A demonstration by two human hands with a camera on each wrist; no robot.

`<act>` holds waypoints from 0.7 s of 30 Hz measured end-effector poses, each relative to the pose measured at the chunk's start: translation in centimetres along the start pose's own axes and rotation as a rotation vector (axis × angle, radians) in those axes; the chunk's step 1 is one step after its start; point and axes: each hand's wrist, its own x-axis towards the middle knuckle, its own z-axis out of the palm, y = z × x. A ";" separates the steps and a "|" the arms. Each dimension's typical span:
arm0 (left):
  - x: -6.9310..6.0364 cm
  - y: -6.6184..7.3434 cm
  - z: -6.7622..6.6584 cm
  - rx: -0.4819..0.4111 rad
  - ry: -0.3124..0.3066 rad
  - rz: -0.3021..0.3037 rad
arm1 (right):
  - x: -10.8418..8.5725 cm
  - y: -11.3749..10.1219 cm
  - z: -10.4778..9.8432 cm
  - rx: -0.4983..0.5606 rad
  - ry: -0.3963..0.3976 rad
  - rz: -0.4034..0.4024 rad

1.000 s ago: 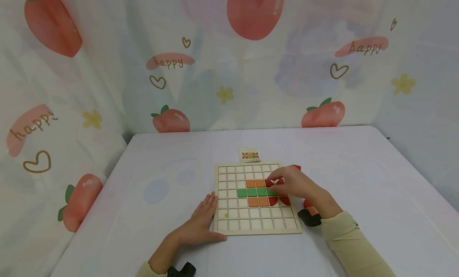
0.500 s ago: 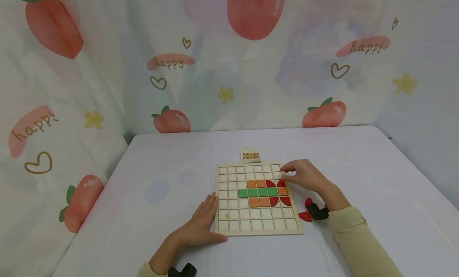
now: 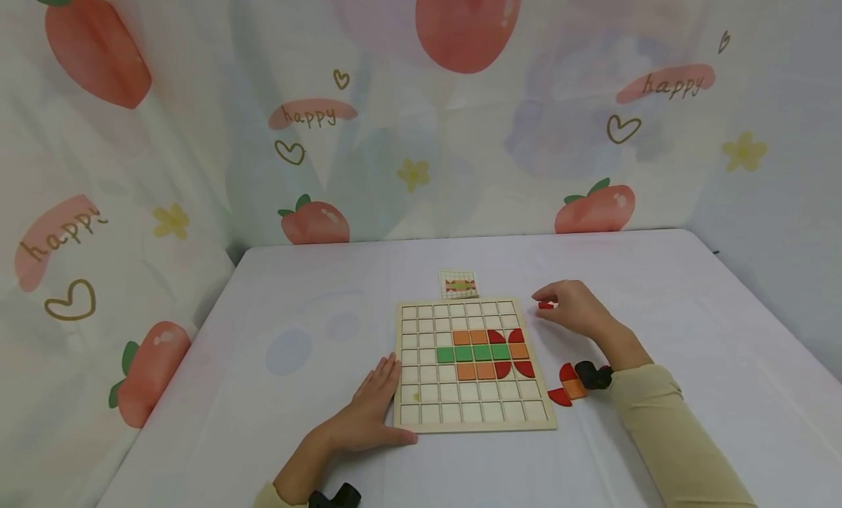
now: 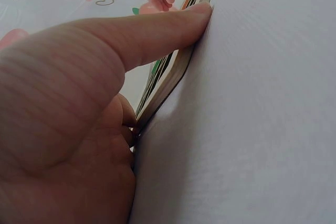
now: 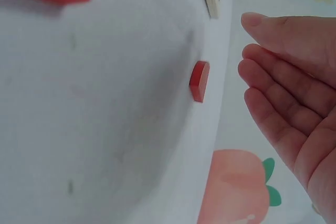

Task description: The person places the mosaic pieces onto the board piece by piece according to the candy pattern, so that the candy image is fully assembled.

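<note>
A square wooden grid board (image 3: pixel 460 413) lies on the table, with orange, green and red rounded tiles set in its cells. My left hand (image 3: pixel 368 413) lies flat against the board's left side, fingers straight and thumb at the near left corner. In the left wrist view that thumb (image 4: pixel 163 32) touches the board's edge (image 4: pixel 181 66). Beyond the board's right edge, my right hand (image 3: pixel 575 308) hovers over a loose red tile (image 3: pixel 545 305). The right wrist view has this red tile (image 5: pixel 199 81) on the cloth, apart from the loosely bent fingers (image 5: pixel 278 119).
A small pattern card (image 3: pixel 458 283) lies behind the board. Right of the board are an orange tile (image 3: pixel 575 389), a red tile (image 3: pixel 567 371) and another red tile (image 3: pixel 560 397). Black wrist devices (image 3: pixel 593 375) sit on both wrists. A printed cloth backdrop (image 3: pixel 460 142) stands behind.
My right hand has left the tiles on the board and moved right and slightly back to the loose red tile. The left hand has stayed in place.
</note>
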 end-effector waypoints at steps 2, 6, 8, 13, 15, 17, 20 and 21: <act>0.0 0.0 0.0 -0.003 0.001 0.002 | 0.0 0.3 0.0 0.003 -0.001 0.012; 0.0 0.0 0.0 -0.007 0.007 0.010 | 0.1 0.9 -0.1 0.006 -0.018 0.061; 0.0 0.0 0.0 -0.009 0.009 0.012 | 0.2 1.2 -0.1 0.007 -0.033 0.088; 0.1 -0.1 0.1 -0.013 0.011 0.009 | 0.4 1.6 -0.2 0.007 -0.057 0.119; 0.1 -0.1 0.1 -0.012 0.013 0.016 | 0.4 1.5 -0.2 0.008 -0.067 0.123; 0.1 -0.1 0.1 -0.011 0.013 0.018 | 0.4 1.6 -0.2 0.005 -0.075 0.126; 0.1 -0.1 0.1 -0.003 0.013 0.019 | 0.5 1.6 -0.2 -0.002 -0.085 0.123; 0.0 -0.1 0.1 -0.005 0.011 0.015 | 0.5 1.6 -0.2 -0.008 -0.084 0.120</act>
